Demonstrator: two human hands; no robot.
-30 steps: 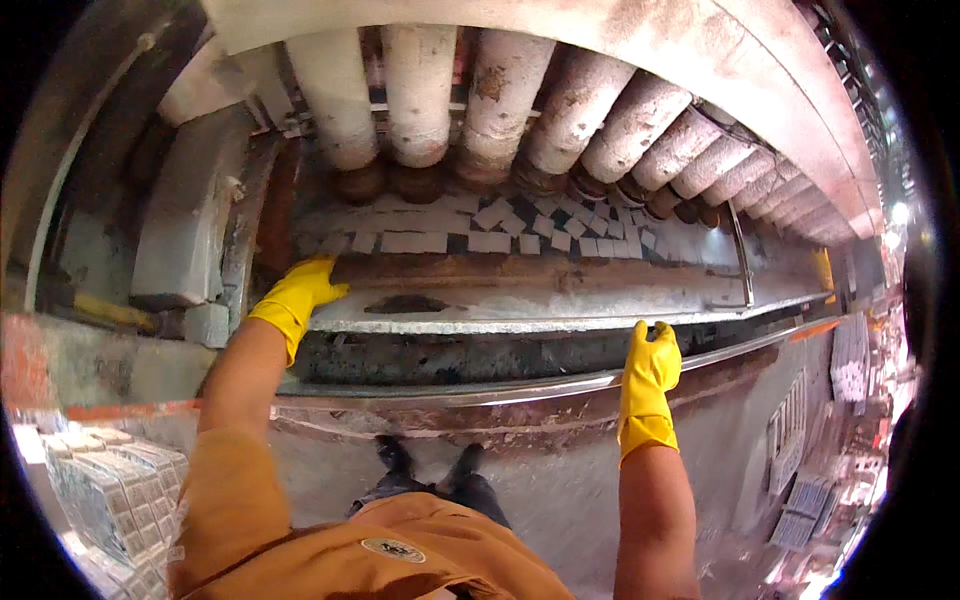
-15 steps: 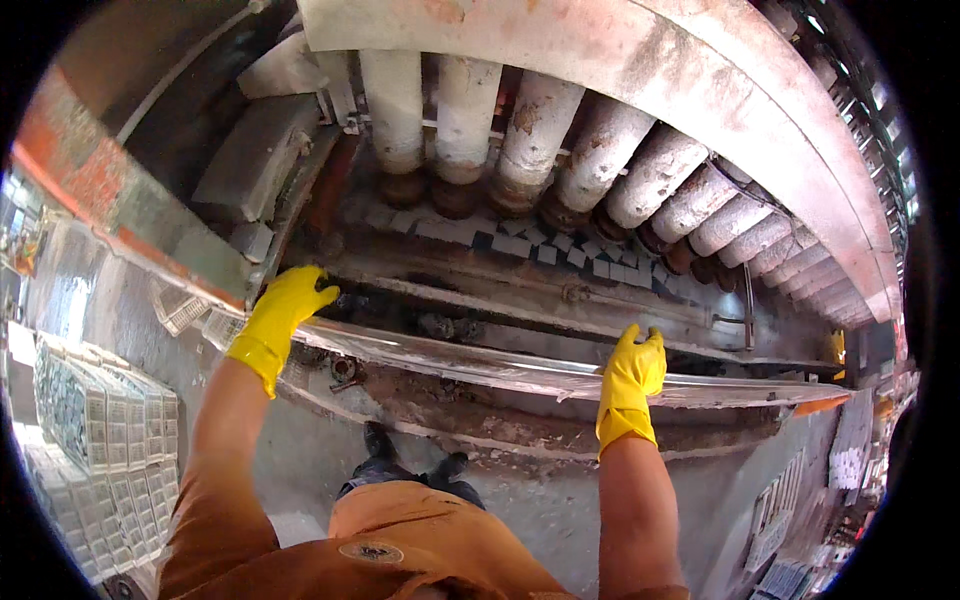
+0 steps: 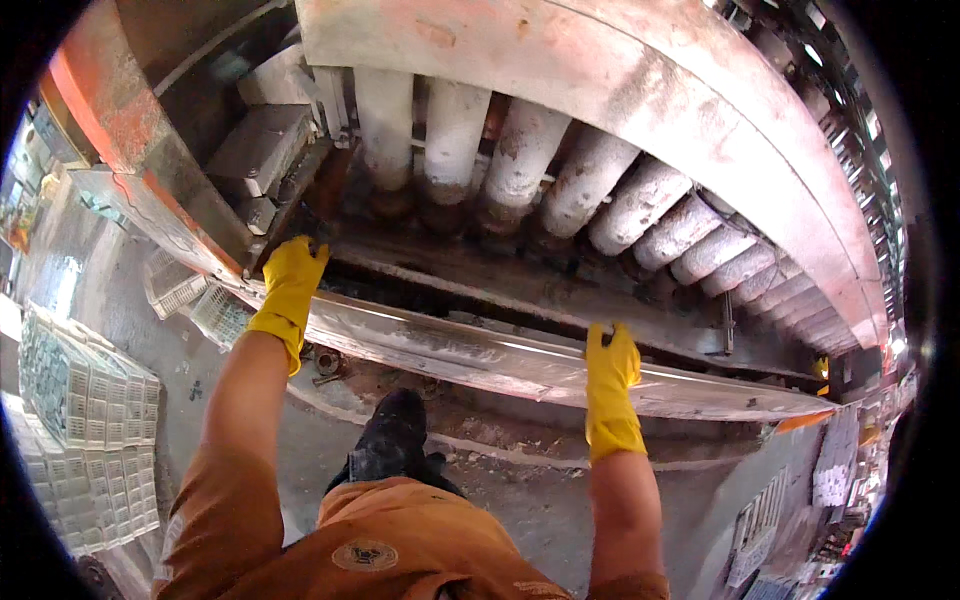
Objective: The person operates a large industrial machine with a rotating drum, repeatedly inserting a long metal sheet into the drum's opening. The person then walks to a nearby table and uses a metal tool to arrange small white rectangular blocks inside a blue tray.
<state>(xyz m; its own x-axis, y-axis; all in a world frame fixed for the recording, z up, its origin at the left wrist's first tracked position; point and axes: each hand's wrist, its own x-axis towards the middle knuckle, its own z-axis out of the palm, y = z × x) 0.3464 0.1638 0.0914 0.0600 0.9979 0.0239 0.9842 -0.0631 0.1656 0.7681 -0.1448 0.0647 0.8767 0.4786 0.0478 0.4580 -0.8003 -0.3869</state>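
Observation:
A long, narrow metal panel stretches from left to right in front of me, its pale streaked face turned toward me. My left hand, in a yellow rubber glove, is closed on the panel's top edge near its left end. Farther right, my right hand, gloved the same way, has its fingers curled over that edge, with the fingertips partly hidden. Beyond the far right end shows a small bit of another yellow glove, apparently a co-worker's.
Behind the panel lies a dark trough under a row of thick, whitish cylinders, below a big curved machine beam. An orange-and-grey frame rises at left. Stacked white plastic crates stand on the floor; a slatted rack lies right.
The panel has tilted, so more of its face shows and the pale square pieces behind are out of sight. Both hands moved with it. One of my legs has come forward.

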